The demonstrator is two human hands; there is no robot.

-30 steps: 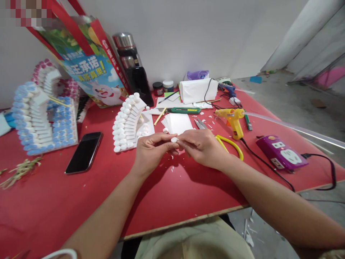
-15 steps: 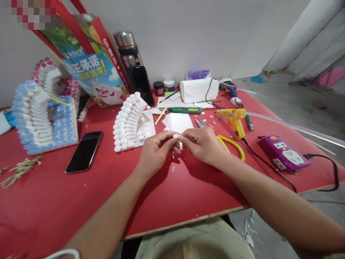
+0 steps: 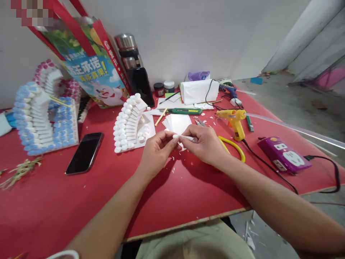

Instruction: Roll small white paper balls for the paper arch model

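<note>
Over the smooth red counter (image 3: 54, 201), your left hand (image 3: 156, 149) and right hand (image 3: 203, 142) are close together. Between them is one small white roll (image 3: 176, 136). Your left grip is clamped on its round end, and your right grip is clamped along its thin side.

At the back, a shiny bag (image 3: 91, 68) stands tall, with red straps and bright pictures; what it holds is hidden. Beside it is a silver metal bottle (image 3: 125, 41) with a round top. A little jar with a black lid (image 3: 159, 90) sits next to a jar with a white lid (image 3: 169, 87). Both lids are on, so you cannot tell what is inside.

Just past your fingers, thin white sheets (image 3: 180, 121) spread like a fan. To their left is a curved white model (image 3: 125, 126) with rows of round, puffy knobs and flat steps. Farther left is a bumpy blue and white model (image 3: 40, 118). On your right is a hard yellow glue gun (image 3: 234, 120), with a long clear stick (image 3: 293, 127) poking out its back.
</note>
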